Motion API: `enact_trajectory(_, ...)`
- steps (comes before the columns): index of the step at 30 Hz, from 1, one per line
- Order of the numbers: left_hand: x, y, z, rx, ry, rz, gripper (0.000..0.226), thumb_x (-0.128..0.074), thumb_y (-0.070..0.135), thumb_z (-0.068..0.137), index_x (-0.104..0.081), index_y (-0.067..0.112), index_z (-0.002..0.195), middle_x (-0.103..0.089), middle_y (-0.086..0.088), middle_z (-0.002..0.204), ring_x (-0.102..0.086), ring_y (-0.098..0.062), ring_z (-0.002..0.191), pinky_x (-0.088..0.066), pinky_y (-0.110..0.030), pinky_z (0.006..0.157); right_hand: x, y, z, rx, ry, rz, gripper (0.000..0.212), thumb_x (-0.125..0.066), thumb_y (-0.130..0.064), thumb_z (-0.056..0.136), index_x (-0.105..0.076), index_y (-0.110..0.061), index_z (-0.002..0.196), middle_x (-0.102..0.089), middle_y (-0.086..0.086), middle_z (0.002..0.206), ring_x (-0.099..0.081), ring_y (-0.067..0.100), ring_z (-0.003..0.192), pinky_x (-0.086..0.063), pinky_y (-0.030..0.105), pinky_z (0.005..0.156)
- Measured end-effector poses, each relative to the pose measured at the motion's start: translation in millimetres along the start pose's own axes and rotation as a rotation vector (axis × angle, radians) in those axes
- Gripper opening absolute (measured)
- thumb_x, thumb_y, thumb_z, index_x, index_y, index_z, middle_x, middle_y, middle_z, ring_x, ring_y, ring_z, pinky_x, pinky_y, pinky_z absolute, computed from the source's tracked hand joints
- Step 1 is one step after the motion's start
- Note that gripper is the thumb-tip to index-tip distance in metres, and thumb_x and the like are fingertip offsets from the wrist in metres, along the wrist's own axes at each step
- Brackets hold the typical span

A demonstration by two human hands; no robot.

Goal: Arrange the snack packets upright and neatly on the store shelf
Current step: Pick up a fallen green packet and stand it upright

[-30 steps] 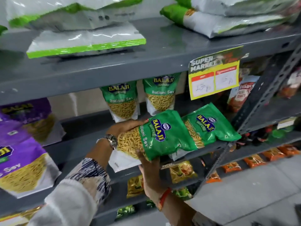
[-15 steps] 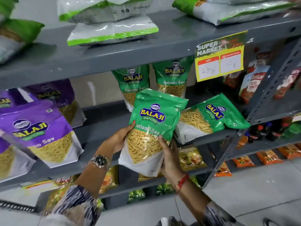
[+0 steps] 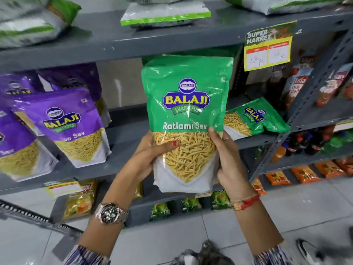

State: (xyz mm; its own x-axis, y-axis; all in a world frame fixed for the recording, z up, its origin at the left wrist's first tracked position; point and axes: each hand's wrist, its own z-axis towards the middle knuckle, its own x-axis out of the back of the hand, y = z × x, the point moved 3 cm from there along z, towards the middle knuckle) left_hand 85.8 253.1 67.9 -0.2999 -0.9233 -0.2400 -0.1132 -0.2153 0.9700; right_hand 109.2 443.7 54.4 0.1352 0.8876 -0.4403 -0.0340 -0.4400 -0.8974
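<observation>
Upright green Ratlami Sev packet (image 3: 186,119) clamped between left hand (image 3: 152,152) and right hand (image 3: 227,159), fingers closed on its lower edges, held before the grey shelf (image 3: 122,142), forearms angled upward

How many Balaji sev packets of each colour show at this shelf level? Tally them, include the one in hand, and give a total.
Green Ratlami Sev packets: 2, the held packet and the packet lying on its side
Purple sev packets: 4
Total: 6. Any behind the held packet are hidden.
</observation>
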Motion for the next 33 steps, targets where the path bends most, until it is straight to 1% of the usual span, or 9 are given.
enact_trajectory(3, 2, 1, -3, -0.025, 0.011, -0.019, 0.059, -0.08, 0.015, 0.055, -0.055, 0.012, 0.109, -0.076, -0.004, 0.096, -0.071, -0.023, 0.089, -0.057, -0.031, 0.07, -4, -5, 0, 0.026, -0.013, -0.028, 0.057, -0.073, -0.048, 0.068, -0.065, -0.021, 0.117, -0.069, 0.004, 0.122, -0.06, 0.022, 0.119, -0.042, 0.047, 0.106)
enact_trajectory(6, 6, -4, 2, -0.025, 0.026, -0.044, 0.042, -0.075, 0.014, 0.066, -0.057, 0.015, 0.104, -0.077, -0.003, 0.092, -0.072, -0.021, 0.087, -0.058, -0.029, 0.069, -4, 3, 7, 0.023, -0.032, -0.031, 0.051, -0.071, -0.043, 0.072, -0.065, -0.02, 0.117, -0.072, 0.005, 0.115, -0.065, 0.023, 0.112, -0.053, 0.039, 0.091)
enact_trajectory(8, 8, -11, 8, -0.013, 0.051, -0.104, 0.038, -0.069, 0.03, 0.072, -0.058, 0.016, 0.105, -0.076, -0.003, 0.095, -0.072, -0.02, 0.089, -0.058, -0.03, 0.071, -4, 9, 16, 0.018, -0.019, -0.044, 0.049, -0.07, -0.042, 0.072, -0.065, -0.02, 0.115, -0.074, 0.003, 0.109, -0.068, 0.022, 0.106, -0.056, 0.034, 0.083)
enact_trajectory(12, 16, -21, 27, 0.047, 0.155, -0.2, 0.057, -0.052, 0.051, 0.077, -0.055, 0.018, 0.124, -0.067, -0.009, 0.12, -0.064, -0.027, 0.11, -0.054, -0.041, 0.087, -5, 23, 44, -0.016, -0.027, -0.069, 0.048, -0.075, -0.051, 0.064, -0.069, -0.03, 0.106, -0.073, 0.004, 0.113, -0.065, 0.025, 0.112, -0.047, 0.05, 0.101)
enact_trajectory(16, 25, -33, 57, 0.028, 0.269, -0.184, 0.049, -0.045, 0.043, 0.089, -0.05, 0.015, 0.128, -0.063, -0.015, 0.124, -0.062, -0.031, 0.111, -0.048, -0.048, 0.095, -5, 39, 83, -0.037, -0.062, -0.104, 0.055, -0.069, -0.05, 0.072, -0.062, -0.021, 0.118, -0.071, 0.007, 0.116, -0.066, 0.027, 0.109, -0.048, 0.055, 0.099)
enact_trajectory(20, 32, -35, 88, -0.025, 0.313, -0.109, 0.048, -0.043, 0.039, 0.089, -0.048, 0.012, 0.129, -0.06, -0.016, 0.127, -0.06, -0.031, 0.113, -0.045, -0.048, 0.1, -5, 48, 123, -0.042, -0.099, -0.163, 0.036, -0.062, -0.039, 0.086, -0.062, -0.021, 0.117, -0.07, 0.008, 0.118, -0.065, 0.027, 0.111, -0.047, 0.055, 0.101)
enact_trajectory(23, 40, -35, 107, -0.042, 0.325, -0.068, 0.054, -0.042, 0.037, 0.088, -0.044, 0.006, 0.132, -0.055, -0.018, 0.133, -0.056, -0.031, 0.119, -0.042, -0.047, 0.103, -6, 54, 146, -0.038, -0.143, -0.194, 0.049, -0.059, -0.039, 0.087, -0.053, -0.017, 0.13, -0.062, 0.01, 0.131, -0.056, 0.027, 0.123, -0.041, 0.052, 0.107)
enact_trajectory(27, 53, -39, 129, -0.054, 0.336, -0.068, 0.05, -0.041, 0.031, 0.091, -0.045, 0.002, 0.131, -0.055, -0.02, 0.132, -0.055, -0.033, 0.119, -0.04, -0.048, 0.105, -4, 62, 172, -0.052, -0.21, -0.217, 0.046, -0.056, -0.033, 0.091, -0.049, -0.015, 0.132, -0.061, 0.011, 0.132, -0.056, 0.026, 0.124, -0.041, 0.052, 0.107)
enact_trajectory(33, 73, -43, 136, -0.146, 0.257, -0.181, 0.032, -0.039, 0.015, 0.092, -0.054, 0.011, 0.12, -0.07, -0.001, 0.111, -0.061, -0.023, 0.108, -0.045, -0.04, 0.102, -8, 73, 187, -0.085, -0.31, -0.212, 0.027, -0.054, -0.024, 0.093, -0.058, -0.03, 0.119, -0.068, -0.003, 0.119, -0.062, 0.016, 0.115, -0.048, 0.04, 0.1)
